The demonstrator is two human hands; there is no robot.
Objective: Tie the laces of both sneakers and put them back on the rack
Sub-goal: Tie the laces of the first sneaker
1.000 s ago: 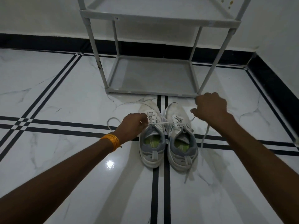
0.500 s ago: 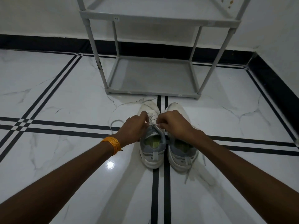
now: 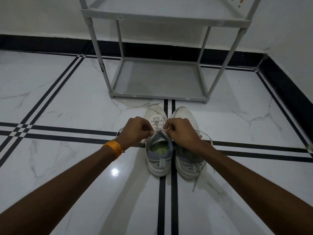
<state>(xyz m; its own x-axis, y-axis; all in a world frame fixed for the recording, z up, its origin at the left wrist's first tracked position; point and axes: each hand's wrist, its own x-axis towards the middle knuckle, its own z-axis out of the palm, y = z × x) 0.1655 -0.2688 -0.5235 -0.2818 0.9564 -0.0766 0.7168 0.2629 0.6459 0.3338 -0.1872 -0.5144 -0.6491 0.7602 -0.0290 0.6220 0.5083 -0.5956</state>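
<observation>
Two white and grey sneakers stand side by side on the floor, toes toward the rack. Over the tongue of the left sneaker, my left hand and my right hand each pinch an end of its white lace. The hands are close together, almost touching. My right forearm crosses over the right sneaker, whose loose lace trails down its heel onto the floor. The grey shoe rack stands just beyond the toes, its bottom shelf bare.
The floor is glossy white marble with black inlay lines. A black skirting runs along the back wall and the right wall, which meet in a corner at the right. An orange band sits on my left wrist.
A second ago my hands were pulled wide apart with the lace taut. They have come together over the left sneaker's tongue and stay there, each still pinching lace.
</observation>
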